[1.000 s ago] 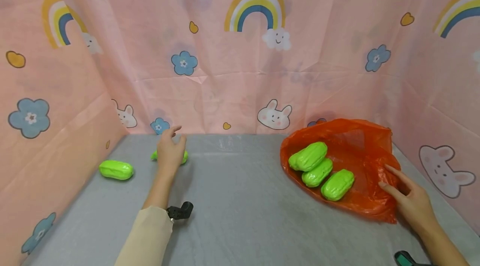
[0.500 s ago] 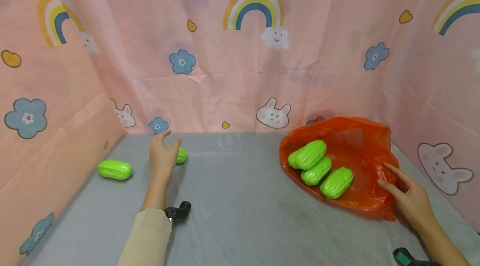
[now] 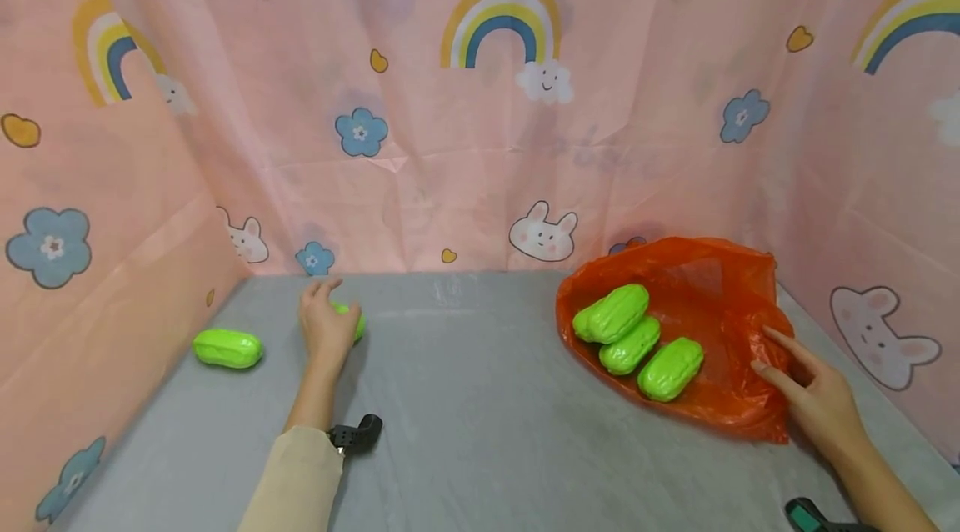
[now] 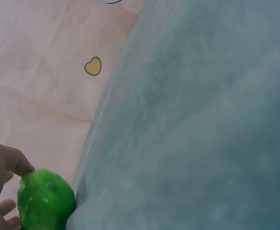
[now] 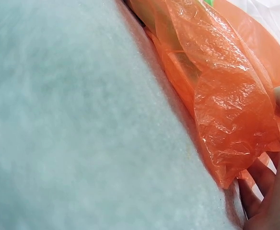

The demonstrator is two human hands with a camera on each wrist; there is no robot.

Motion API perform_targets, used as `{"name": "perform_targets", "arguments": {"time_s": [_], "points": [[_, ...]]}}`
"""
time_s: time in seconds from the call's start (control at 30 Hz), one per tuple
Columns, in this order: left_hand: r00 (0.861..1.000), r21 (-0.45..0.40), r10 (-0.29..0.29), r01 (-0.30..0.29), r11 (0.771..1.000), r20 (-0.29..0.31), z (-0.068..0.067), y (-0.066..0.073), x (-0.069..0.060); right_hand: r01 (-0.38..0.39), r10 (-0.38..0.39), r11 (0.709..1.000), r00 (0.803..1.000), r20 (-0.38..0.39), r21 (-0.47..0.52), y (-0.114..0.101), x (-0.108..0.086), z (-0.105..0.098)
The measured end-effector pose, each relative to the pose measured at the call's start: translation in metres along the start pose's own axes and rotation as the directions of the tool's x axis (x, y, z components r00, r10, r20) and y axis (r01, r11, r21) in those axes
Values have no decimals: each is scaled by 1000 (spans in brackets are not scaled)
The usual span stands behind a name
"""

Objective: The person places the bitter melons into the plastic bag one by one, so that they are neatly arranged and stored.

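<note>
At the back left, my left hand (image 3: pixel 327 325) is around a bright green, lumpy vegetable (image 3: pixel 360 327), partly covering it. The left wrist view has one digit touching the top of this green vegetable (image 4: pixel 45 201), other fingertips beside it. A red-orange plastic bag (image 3: pixel 720 348) lies on the right, its mouth facing left. Several green vegetables (image 3: pixel 671 369) rest inside the opening. My right hand (image 3: pixel 825 407) holds the bag's right side; in the right wrist view the bag (image 5: pixel 231 100) has fingers partly under it and a fingertip on top.
Another green vegetable (image 3: pixel 228 348) lies on the grey table surface (image 3: pixel 465 415) near the left wall. Pink patterned cloth (image 3: pixel 420 207) stands at the back and both sides. A dark device (image 3: pixel 806 515) sits by my right wrist at the bottom edge.
My left hand shifted left, then lowered around the green vegetable, with its fingers closer to it. My right hand and the bag keep about the same position.
</note>
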State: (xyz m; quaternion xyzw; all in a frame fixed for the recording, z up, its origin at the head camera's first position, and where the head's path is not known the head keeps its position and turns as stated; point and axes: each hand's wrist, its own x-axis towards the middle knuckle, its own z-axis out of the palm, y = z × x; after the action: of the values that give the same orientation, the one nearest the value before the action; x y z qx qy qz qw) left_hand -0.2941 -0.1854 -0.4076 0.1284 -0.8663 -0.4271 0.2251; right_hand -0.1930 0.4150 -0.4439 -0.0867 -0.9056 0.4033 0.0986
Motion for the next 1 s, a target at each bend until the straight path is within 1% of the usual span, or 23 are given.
{"name": "perform_targets", "arguments": {"time_s": [0.2,0.3,0.37,0.43,0.5,0.57,0.63,0.73,0.87,1.0], "points": [[994,-44,67,-63,997,88,5,-12,3,-13,13,1000,1000,11,-9,-1,0,-1],[992,-28,66,-63,998,107,7,-16,3,-19,19,1000,1000,15,-12,-1,-1,-1],[993,-8,41,-40,999,113,7,-18,2,-26,26,1000,1000,15,-9,-1,-1,-1],[993,-10,-2,4,1000,121,7,-19,1,-31,31,1000,999,12,-1,-1,-1,-1],[992,-29,-47,51,998,120,6,-19,0,-35,35,999,999,9,5,-1,-1,-1],[990,-66,-85,93,994,115,4,-19,0,-39,39,999,999,9,4,-1,-1,-2],[988,-91,-105,115,989,110,3,-20,0,-39,39,999,999,11,2,-1,-1,-2],[987,-96,-114,126,987,116,0,-22,2,-42,42,999,999,8,-5,0,0,-1],[981,-104,-110,128,986,157,0,-24,5,-42,42,999,999,3,-3,-1,1,0],[974,-145,-121,151,978,193,0,-26,5,-45,45,999,999,6,-1,-2,2,-1]]}}
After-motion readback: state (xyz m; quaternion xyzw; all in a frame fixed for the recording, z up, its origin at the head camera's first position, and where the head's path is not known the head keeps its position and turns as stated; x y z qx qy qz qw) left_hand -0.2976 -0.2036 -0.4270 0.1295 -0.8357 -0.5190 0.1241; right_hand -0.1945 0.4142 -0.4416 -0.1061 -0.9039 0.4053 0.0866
